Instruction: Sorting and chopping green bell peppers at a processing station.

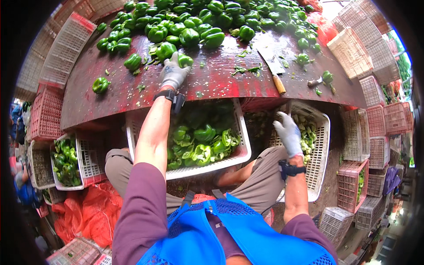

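Observation:
My left hand (pixel 173 74), in a grey-white glove, reaches onto the dark red table and closes around a green bell pepper (pixel 186 61) between thumb and fingers. Another bell pepper (pixel 165 51) lies right beside its fingertips. Below the table edge, my right hand (pixel 289 133), gloved too, is held over a white crate (pixel 323 150) of pale green pepper scraps (pixel 308 134). Its fingers are apart and nothing shows in them. Between my legs, a second white crate (pixel 244 154) holds cut, opened bell peppers (pixel 203 152); the table partly hides it.
A large heap of bell peppers (pixel 212 17) covers the far table (pixel 212 81). A cleaver (pixel 270 62) with a wooden handle lies right of centre, and a small knife (pixel 314 82) farther right. Stacked crates (pixel 353 53) line both sides. Red mesh sacks (pixel 95 212) lie at left.

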The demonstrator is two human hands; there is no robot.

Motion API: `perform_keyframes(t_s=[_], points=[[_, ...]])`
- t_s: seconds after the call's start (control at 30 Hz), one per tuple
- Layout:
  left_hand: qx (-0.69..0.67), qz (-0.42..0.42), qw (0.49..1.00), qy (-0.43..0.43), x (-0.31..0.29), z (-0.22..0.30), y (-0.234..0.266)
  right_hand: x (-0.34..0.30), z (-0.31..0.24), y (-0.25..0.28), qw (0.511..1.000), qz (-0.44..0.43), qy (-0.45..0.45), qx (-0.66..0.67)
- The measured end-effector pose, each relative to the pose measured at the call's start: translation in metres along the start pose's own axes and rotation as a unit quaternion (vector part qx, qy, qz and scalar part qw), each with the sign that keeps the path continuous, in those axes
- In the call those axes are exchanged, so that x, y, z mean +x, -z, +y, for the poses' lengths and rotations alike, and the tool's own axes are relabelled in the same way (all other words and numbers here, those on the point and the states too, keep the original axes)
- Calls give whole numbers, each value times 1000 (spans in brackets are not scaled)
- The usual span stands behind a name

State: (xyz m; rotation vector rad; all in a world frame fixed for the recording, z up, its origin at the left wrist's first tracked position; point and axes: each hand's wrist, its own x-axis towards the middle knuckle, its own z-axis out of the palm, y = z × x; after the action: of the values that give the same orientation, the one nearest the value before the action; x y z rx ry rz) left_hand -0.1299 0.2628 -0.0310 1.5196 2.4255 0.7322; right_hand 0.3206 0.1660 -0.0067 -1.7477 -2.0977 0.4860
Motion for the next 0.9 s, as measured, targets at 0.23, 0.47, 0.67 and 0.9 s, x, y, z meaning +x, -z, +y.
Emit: perform_keyframes(t_s=[0.23, 0.47, 0.67, 0.9], points=[[-203, 26, 951, -231, -85, 44, -15, 53, -93, -50, 846, -107, -138, 504], [-367, -189, 903, -120, -259, 93, -78, 22, -57, -96, 957, -31, 21, 289], [-352, -192, 915, -34, -308, 81, -150, -27, -52, -107, 988, 16, -82, 130], [-367, -130, 921, -5, -317, 95, -161, -47, -43, -109, 983, -11, -131, 128]])
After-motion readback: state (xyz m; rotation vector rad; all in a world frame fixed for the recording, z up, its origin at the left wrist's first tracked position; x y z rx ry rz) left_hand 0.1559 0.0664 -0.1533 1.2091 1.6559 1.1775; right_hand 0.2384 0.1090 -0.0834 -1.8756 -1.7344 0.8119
